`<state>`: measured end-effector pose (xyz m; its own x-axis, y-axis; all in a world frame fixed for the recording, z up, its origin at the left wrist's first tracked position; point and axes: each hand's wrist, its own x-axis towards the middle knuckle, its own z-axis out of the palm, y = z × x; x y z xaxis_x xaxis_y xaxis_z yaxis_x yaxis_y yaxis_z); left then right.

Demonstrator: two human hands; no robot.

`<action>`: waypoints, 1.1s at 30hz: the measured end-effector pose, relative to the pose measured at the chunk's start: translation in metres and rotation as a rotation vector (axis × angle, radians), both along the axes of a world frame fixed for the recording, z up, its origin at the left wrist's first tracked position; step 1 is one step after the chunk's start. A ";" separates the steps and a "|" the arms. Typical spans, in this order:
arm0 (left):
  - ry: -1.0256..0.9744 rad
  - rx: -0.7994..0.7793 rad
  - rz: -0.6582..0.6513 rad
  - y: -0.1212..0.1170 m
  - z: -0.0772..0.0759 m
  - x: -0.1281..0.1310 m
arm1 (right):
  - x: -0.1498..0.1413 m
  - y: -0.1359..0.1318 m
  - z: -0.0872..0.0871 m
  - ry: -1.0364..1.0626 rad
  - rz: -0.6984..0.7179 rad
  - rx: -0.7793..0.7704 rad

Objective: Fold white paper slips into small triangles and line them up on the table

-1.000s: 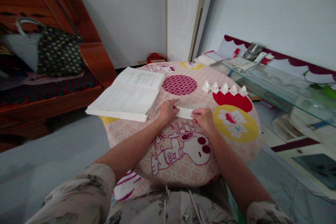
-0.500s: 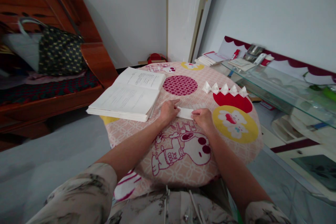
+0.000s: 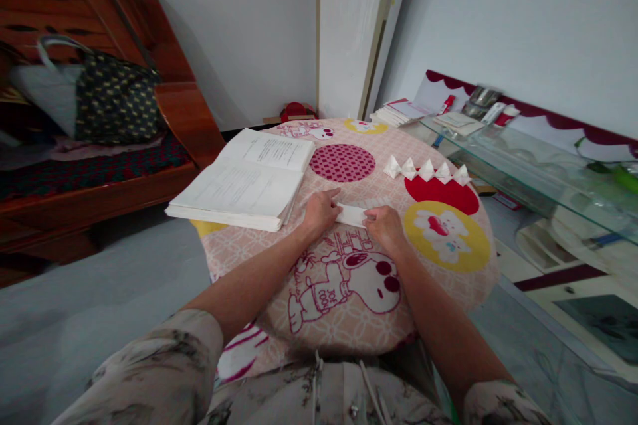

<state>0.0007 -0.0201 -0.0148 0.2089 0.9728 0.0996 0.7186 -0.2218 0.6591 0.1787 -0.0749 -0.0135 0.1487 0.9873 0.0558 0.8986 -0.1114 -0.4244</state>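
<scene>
A folded white paper strip lies on the patterned tablecloth between my two hands. Its left end is under the fingers and thumb of my left hand, whose index finger points to the right. Closed on the strip's right end is my right hand, thumb and fingers pinched together. Beyond the right hand stands a row of several small pointed folded paper pieces. To the left of my hands rests a thick open book with printed pages.
At the right, a glass-topped cabinet adjoins the round table and carries cups and small items. A stack of papers sits at the far edge. A wooden bench with a dark patterned bag stands at left.
The fingers of my right hand have shifted slightly at the strip's right end. My left hand, the book and the row of folded pieces stay in place.
</scene>
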 end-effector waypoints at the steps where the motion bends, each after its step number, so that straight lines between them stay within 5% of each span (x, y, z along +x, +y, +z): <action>1: -0.004 0.002 -0.001 0.000 0.000 0.000 | 0.000 0.001 0.000 -0.003 0.000 -0.008; 15: 0.094 0.135 -0.057 0.002 -0.007 -0.003 | 0.000 -0.002 0.004 -0.075 0.063 -0.034; 18: 0.097 0.283 -0.158 0.007 -0.012 -0.004 | 0.000 -0.002 0.004 -0.064 0.072 -0.043; 24: -0.001 0.331 -0.479 0.013 -0.017 -0.006 | 0.003 0.001 0.003 -0.038 0.068 -0.063; 33: 0.020 0.366 -0.848 0.000 -0.002 -0.024 | 0.003 0.000 0.004 0.003 0.064 -0.053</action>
<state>-0.0238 -0.0198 -0.0167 0.8418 0.4023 0.3598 0.2311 -0.8711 0.4333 0.1822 -0.0749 -0.0099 0.0848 0.9964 0.0029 0.9033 -0.0756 -0.4224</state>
